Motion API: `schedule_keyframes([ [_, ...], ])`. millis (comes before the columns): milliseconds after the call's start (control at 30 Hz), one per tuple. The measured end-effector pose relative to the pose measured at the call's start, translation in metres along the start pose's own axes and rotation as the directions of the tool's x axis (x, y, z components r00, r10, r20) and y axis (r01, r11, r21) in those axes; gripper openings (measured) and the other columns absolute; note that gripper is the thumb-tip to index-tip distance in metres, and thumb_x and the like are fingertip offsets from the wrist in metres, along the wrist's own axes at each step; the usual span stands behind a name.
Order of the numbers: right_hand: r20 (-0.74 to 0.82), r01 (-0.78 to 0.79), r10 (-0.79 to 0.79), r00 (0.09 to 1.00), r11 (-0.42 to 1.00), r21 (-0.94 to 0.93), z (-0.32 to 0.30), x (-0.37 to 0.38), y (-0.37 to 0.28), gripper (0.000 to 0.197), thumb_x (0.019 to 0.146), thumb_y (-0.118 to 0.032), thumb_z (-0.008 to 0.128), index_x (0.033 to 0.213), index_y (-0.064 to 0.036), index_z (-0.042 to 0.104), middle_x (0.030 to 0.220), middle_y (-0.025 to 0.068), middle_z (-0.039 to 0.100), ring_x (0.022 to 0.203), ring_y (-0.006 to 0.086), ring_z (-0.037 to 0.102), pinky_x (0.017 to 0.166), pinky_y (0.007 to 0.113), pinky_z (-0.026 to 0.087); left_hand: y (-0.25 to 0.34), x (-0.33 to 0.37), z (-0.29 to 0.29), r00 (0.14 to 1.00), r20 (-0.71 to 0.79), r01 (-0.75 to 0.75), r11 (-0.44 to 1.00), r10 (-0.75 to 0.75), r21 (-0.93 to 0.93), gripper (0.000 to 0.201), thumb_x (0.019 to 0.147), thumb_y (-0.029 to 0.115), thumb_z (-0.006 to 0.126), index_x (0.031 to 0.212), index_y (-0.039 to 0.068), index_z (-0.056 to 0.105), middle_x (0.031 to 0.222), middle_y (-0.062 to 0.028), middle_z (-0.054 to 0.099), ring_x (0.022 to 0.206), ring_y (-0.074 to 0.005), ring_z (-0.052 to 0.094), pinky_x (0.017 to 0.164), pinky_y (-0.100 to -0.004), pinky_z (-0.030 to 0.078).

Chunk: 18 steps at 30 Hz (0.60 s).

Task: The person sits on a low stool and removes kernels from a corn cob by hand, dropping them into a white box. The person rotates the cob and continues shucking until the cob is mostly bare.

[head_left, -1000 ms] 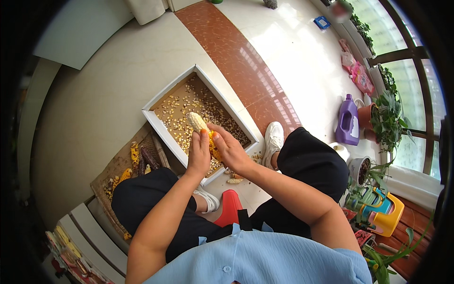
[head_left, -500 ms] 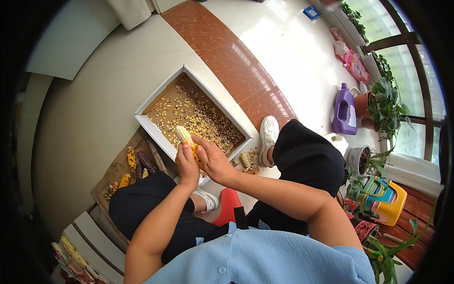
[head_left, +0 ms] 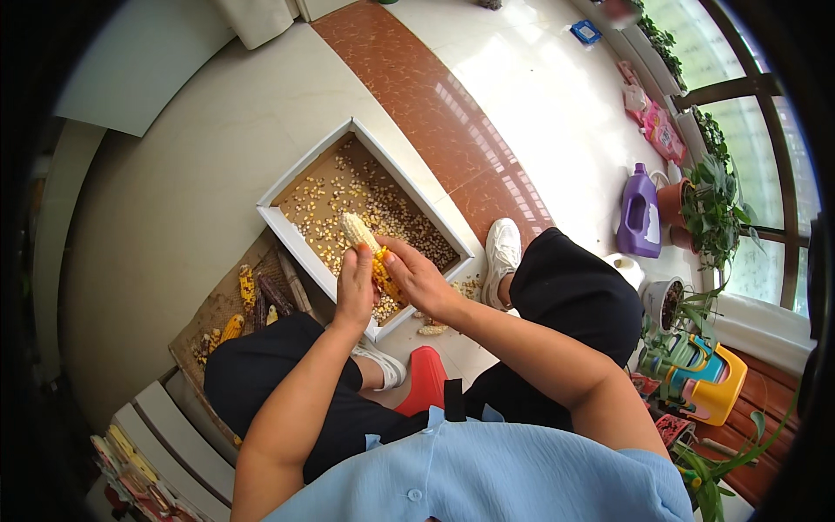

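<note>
Both my hands hold one corn cob [head_left: 358,231] over the near side of a shallow white-walled box [head_left: 300,257]. Its far end is stripped pale, while yellow kernels with dark spots still cover the lower part between my palms. Around its left side curls my left hand [head_left: 354,287], thumb near the stripped part. My right hand [head_left: 424,280] presses against the kernels from the right, fingers fairly straight. Loose yellow, white and dark kernels [head_left: 391,213] are scattered over the box's brown bottom, thickest toward the right. My palms hide part of the cob.
Left of the box, a woven sack [head_left: 196,335] bears several cobs, yellow [head_left: 232,327] and dark. Cob pieces [head_left: 430,330] lie by the box's near right corner. A red stool [head_left: 424,374] shows between my legs. Along the right stand a purple jug [head_left: 639,213] and potted plants [head_left: 713,200].
My fingers have loosened and straightened around the cob, so more of its yellow kernels show. The whole view has shifted slightly.
</note>
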State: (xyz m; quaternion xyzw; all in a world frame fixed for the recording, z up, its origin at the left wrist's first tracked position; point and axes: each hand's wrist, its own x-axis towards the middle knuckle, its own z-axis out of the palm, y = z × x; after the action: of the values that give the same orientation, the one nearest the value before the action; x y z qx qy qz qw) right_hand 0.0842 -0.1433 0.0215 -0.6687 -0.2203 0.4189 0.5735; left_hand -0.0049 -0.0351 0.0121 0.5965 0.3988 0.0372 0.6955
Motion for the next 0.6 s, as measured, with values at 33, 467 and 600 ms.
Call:
schedule_keyframes([
  [33, 0.008, -0.035, 0.035, 0.999, 0.998, 0.061, 0.001, 0.000, 0.002, 0.035, 0.098, -0.023, 0.039, 0.126, -0.0026, 0.045, 0.096, 0.0146, 0.059, 0.085, 0.0204, 0.058, 0.070, 0.030, 0.048, -0.001, 0.001, 0.003, 0.997, -0.013, -0.070, 0.992, 0.072, 0.101, 0.042, 0.097, 0.039, 0.040, 0.102, -0.001, 0.049, 0.080, -0.0102, 0.057, 0.073, -0.0207, 0.056, 0.065, -0.0343, 0.044],
  [467, -0.064, 0.104, -0.124, 0.990, 0.963, -0.248, 0.017, -0.005, -0.001, 0.035, 0.097, -0.025, 0.041, 0.122, -0.0006, 0.044, 0.107, 0.0215, 0.054, 0.102, 0.0305, 0.054, 0.086, 0.036, 0.043, -0.012, 0.001, 0.006, 0.910, -0.180, -0.294, 0.887, 0.374, 0.355, 0.038, 0.098, 0.028, 0.034, 0.091, -0.004, 0.053, 0.083, -0.0262, 0.057, 0.076, -0.0425, 0.054, 0.065, -0.0441, 0.041],
  [600, -0.035, 0.045, -0.049, 0.998, 0.994, -0.103, 0.008, -0.003, -0.003, 0.034, 0.097, -0.026, 0.042, 0.119, -0.0003, 0.045, 0.103, 0.0240, 0.054, 0.097, 0.0352, 0.055, 0.084, 0.038, 0.043, -0.010, 0.007, 0.002, 0.963, -0.140, -0.189, 0.949, 0.229, 0.251, 0.044, 0.099, 0.033, 0.033, 0.092, -0.004, 0.055, 0.086, -0.0233, 0.060, 0.079, -0.0372, 0.057, 0.069, -0.0404, 0.043],
])
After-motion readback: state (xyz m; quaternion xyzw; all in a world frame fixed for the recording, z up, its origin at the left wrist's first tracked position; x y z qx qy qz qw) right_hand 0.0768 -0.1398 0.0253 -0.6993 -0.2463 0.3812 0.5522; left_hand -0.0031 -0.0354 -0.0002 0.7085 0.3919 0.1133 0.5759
